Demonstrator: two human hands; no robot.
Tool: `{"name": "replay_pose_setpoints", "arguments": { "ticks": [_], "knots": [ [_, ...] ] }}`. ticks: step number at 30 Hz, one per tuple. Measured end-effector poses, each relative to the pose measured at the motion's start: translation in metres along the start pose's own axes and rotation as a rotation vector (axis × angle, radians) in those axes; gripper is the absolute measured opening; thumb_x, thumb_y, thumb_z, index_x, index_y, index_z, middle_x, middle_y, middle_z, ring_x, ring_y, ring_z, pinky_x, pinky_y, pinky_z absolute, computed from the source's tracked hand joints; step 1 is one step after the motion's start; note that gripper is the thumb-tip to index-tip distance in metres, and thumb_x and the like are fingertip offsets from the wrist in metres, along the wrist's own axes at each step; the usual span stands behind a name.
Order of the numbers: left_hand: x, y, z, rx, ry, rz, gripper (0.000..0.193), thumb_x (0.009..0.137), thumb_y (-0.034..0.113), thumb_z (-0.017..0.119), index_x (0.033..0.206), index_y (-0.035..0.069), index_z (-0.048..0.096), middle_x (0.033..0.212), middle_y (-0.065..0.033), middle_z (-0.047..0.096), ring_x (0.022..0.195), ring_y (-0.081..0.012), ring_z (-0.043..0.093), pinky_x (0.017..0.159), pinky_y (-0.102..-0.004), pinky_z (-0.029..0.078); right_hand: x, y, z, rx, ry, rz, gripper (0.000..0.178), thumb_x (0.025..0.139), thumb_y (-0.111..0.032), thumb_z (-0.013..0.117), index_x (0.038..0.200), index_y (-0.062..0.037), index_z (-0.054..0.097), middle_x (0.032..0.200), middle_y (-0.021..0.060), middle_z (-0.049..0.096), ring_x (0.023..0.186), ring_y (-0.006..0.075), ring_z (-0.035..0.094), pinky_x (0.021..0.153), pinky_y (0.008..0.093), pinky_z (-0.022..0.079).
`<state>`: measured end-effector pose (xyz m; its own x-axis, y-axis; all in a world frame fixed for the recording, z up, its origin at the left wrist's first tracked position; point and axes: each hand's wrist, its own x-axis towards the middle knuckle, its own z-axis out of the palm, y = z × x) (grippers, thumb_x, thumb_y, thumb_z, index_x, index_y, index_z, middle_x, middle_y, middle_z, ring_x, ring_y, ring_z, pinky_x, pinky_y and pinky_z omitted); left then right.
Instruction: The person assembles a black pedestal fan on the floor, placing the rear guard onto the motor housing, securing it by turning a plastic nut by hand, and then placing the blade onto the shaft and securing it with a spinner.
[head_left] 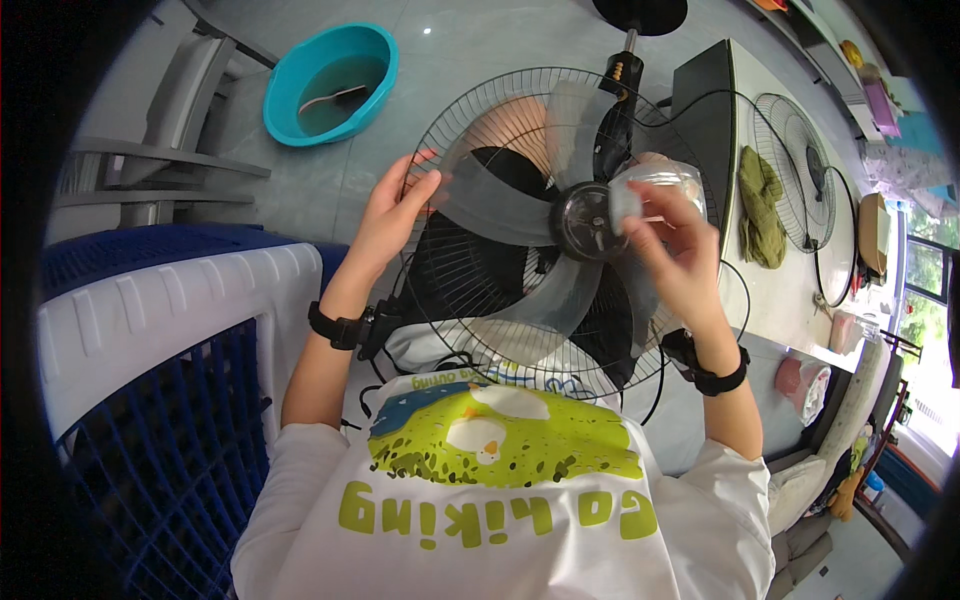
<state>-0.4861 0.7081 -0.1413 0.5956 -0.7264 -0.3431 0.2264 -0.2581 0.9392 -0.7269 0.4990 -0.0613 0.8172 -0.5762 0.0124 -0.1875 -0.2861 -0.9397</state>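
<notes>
An electric fan rests across my lap, its translucent grey blades [535, 315] uncovered at the front and ringed by a black wire guard [455, 330]. My left hand [398, 207] grips the guard's left rim, thumb in front and fingers partly behind the wires. At the dark round hub [578, 222], my right hand [682, 240] is closed, its fingertips pinched at a pale greyish piece [626, 203]. Whether that piece is loose or part of a blade, I cannot tell. Beyond the guard, the black fan pole [612, 140] points away toward the round base [645, 12].
A turquoise basin [285, 105] of water stands on the floor at far left. On a white-topped cabinet [790, 290] at right lie another wire guard [790, 135] and a green cloth [760, 205]. Close at left is a blue and white plastic crate [180, 290]. Black cables run around the fan.
</notes>
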Motion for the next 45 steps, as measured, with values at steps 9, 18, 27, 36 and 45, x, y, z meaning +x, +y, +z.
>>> {"name": "replay_pose_setpoints", "arguments": {
  "ticks": [9,18,27,36,45],
  "knots": [
    [-0.003,0.004,0.003,0.017,0.024,0.004,0.043,0.096,0.030,0.058,0.133,0.008,0.051,0.101,-0.0036,0.064,0.090,-0.0092,0.058,0.079,-0.0252,0.047,0.008,0.011,-0.009,0.390,-0.164,0.323,0.034,0.095,-0.008,0.058,0.127,0.0043,0.056,0.111,0.0086,0.065,0.094,0.0131,0.063,0.082,0.0278,0.053],
    [-0.002,-0.003,0.001,-0.033,0.017,-0.005,0.044,0.096,0.029,0.059,0.133,0.008,0.050,0.103,-0.0030,0.063,0.090,-0.0091,0.059,0.078,-0.0242,0.047,0.007,-0.008,0.002,-0.414,-0.156,-0.187,0.043,0.080,0.003,0.065,0.122,-0.0015,0.060,0.107,0.0150,0.060,0.094,0.0282,0.062,0.083,0.0343,0.049],
    [0.004,-0.009,-0.001,-0.041,0.009,0.020,0.043,0.096,0.029,0.059,0.132,0.008,0.051,0.100,-0.0021,0.063,0.089,-0.0082,0.058,0.078,-0.0243,0.047,0.012,-0.021,0.007,-0.659,-0.267,-0.299,0.035,0.079,0.001,0.066,0.114,0.0006,0.062,0.105,0.0152,0.059,0.094,0.0328,0.060,0.080,0.0390,0.049],
    [0.003,-0.010,0.000,-0.026,0.009,0.018,0.043,0.096,0.030,0.058,0.132,0.008,0.051,0.098,-0.0015,0.062,0.089,-0.0093,0.058,0.080,-0.0264,0.048,0.020,-0.021,0.007,-0.836,-0.290,-0.250,0.027,0.079,-0.012,0.072,0.101,0.0011,0.063,0.083,0.0145,0.061,0.069,0.0313,0.064,0.064,0.0378,0.050],
    [0.004,-0.010,-0.001,-0.005,0.006,0.023,0.043,0.096,0.032,0.058,0.132,0.008,0.051,0.098,-0.0022,0.063,0.089,-0.0097,0.059,0.080,-0.0265,0.048,0.020,-0.009,0.019,-0.822,-0.189,-0.236,0.031,0.082,-0.033,0.070,0.093,-0.0071,0.059,0.071,0.0103,0.064,0.058,0.0294,0.064,0.050,0.0389,0.048]
  ]
}}
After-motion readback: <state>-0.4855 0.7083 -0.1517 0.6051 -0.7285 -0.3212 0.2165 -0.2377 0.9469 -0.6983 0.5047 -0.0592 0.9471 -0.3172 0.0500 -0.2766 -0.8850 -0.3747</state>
